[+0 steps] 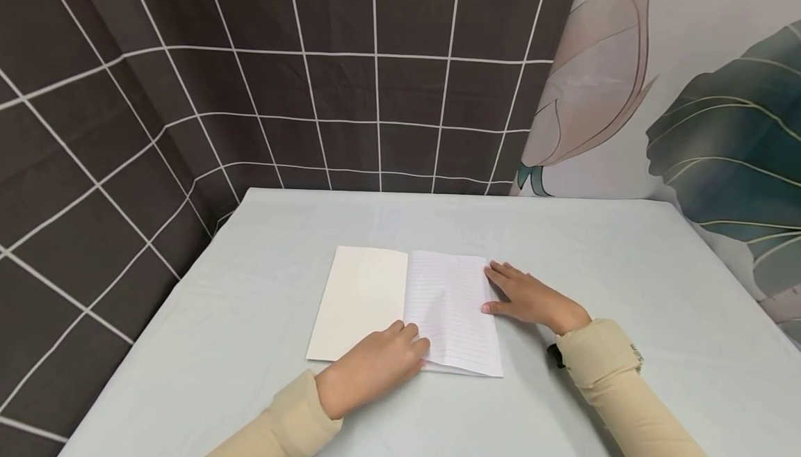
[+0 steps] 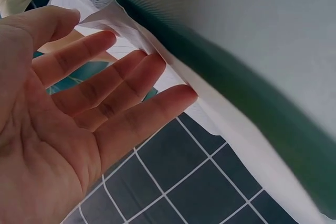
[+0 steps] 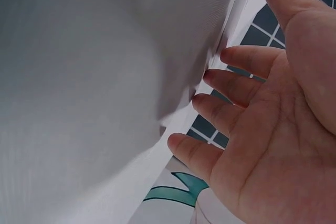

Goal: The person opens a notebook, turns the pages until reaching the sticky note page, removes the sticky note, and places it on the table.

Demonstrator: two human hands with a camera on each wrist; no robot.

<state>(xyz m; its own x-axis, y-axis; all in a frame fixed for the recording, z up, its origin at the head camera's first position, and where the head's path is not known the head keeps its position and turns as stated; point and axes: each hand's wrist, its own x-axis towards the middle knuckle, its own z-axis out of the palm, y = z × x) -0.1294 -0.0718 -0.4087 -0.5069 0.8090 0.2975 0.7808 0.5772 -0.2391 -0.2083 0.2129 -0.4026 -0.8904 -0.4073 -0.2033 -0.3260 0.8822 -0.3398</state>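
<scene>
An open notebook lies on the table, its left side blank cream and its right side a lined white page. That page bulges slightly near its lower middle. My left hand is at the bottom edge by the fold, fingertips touching the page. In the left wrist view its fingers are loosely bent against the paper, with the thumb close to a raised page edge. My right hand rests at the notebook's right edge with fingers spread. The right wrist view shows those fingertips along the edge.
A pale cloth covers the table. Behind and left hangs a dark cloth with a white grid. A curtain with a large flower and leaves hangs at the right. A small dark object shows at the right cuff.
</scene>
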